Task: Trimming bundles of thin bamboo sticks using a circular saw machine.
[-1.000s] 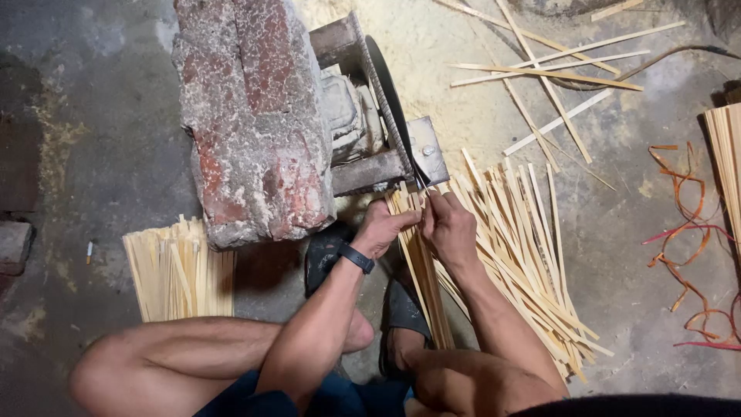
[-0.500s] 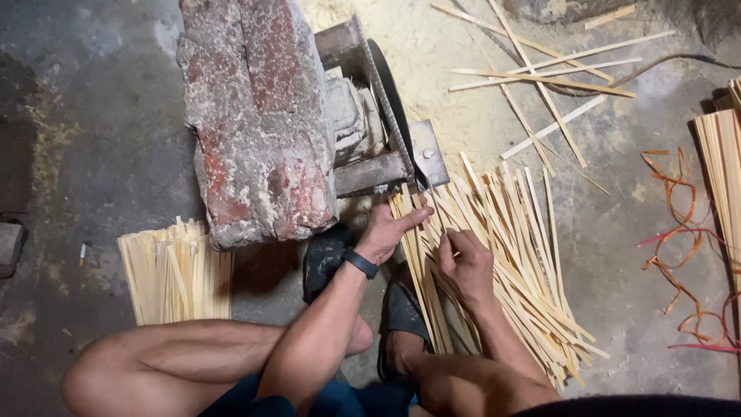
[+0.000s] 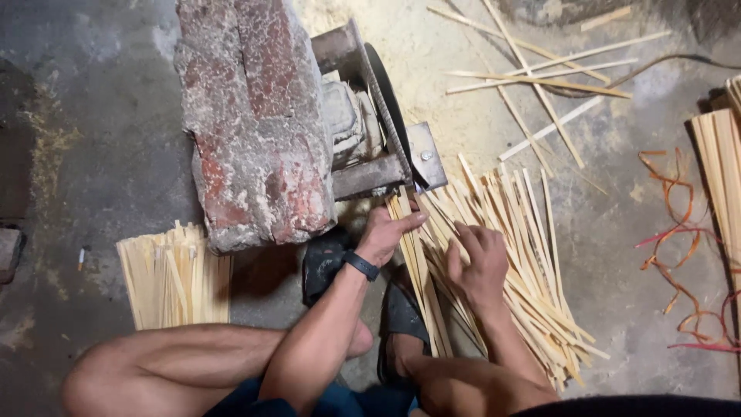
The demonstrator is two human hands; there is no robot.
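Both hands [image 3: 390, 232] [image 3: 480, 262] on bamboo strips [image 3: 509, 270] beside grinder [image 3: 386, 116]

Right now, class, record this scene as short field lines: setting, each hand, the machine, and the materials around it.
Setting: person seated low on a dusty concrete floor, seen from above
Left hand: wears a dark wristband, fingers on a held bunch of sticks pointing at the machine
Right hand: resting on the loose stick pile
Machine: cutting wheel beside a brick block
Left side: neat stick bundle
Right side: orange strips
Far floor: scattered sticks
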